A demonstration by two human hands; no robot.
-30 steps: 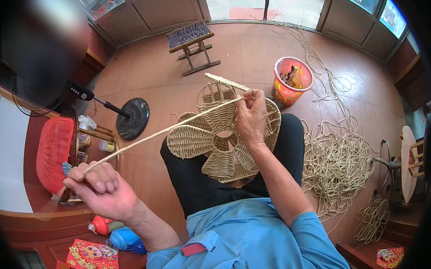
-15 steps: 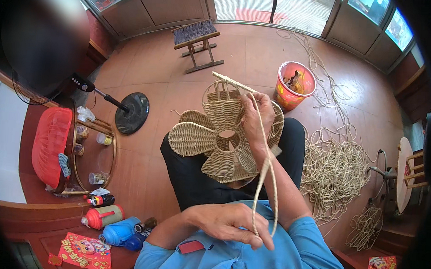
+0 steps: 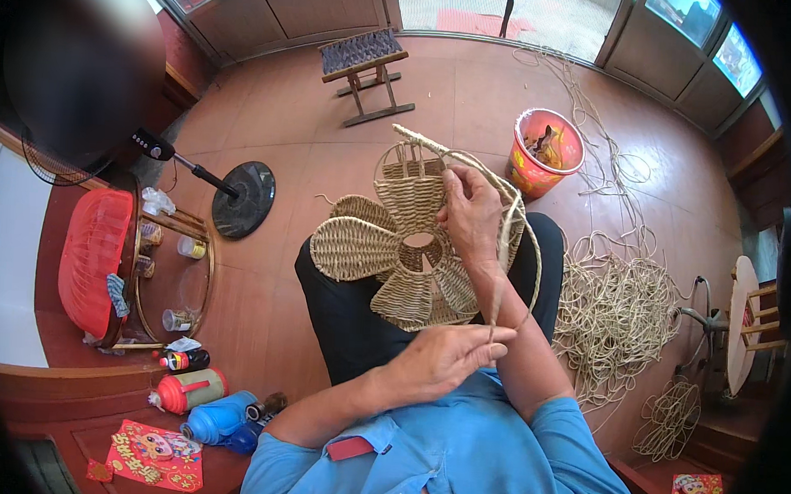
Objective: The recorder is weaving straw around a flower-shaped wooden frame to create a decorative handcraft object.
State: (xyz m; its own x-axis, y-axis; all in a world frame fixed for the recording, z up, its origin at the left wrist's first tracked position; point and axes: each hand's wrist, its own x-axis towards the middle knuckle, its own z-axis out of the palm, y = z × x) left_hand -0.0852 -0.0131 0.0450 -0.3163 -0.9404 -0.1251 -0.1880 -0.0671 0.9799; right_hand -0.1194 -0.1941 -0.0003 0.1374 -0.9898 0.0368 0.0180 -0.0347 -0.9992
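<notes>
A flower-shaped woven basket piece (image 3: 351, 247) of straw-coloured cord rests on my lap, its petals spread around a round opening. Over its far side, my right hand (image 3: 472, 211) is closed, thumb and fingers pinching the cord at a partly woven petal (image 3: 407, 190) whose bare frame bars still show. From there the twisted cord (image 3: 536, 262) bends round past my right wrist. My left hand (image 3: 439, 359), close to my chest, pinches that cord where it comes down beside the right forearm. The exact grip under the right fingers is hidden.
A big heap of loose cord (image 3: 618, 314) lies on the floor at right, a smaller coil (image 3: 670, 421) nearer. Ahead stand a red bucket (image 3: 548, 148) and a wooden stool (image 3: 364, 65). At left are a standing fan's base (image 3: 244, 200), a rack (image 3: 203, 256) and flasks (image 3: 191, 390).
My left hand has risen away from my chest toward the right forearm, bringing the cord up with it. The cord loop now swings out to the right of the right wrist.
</notes>
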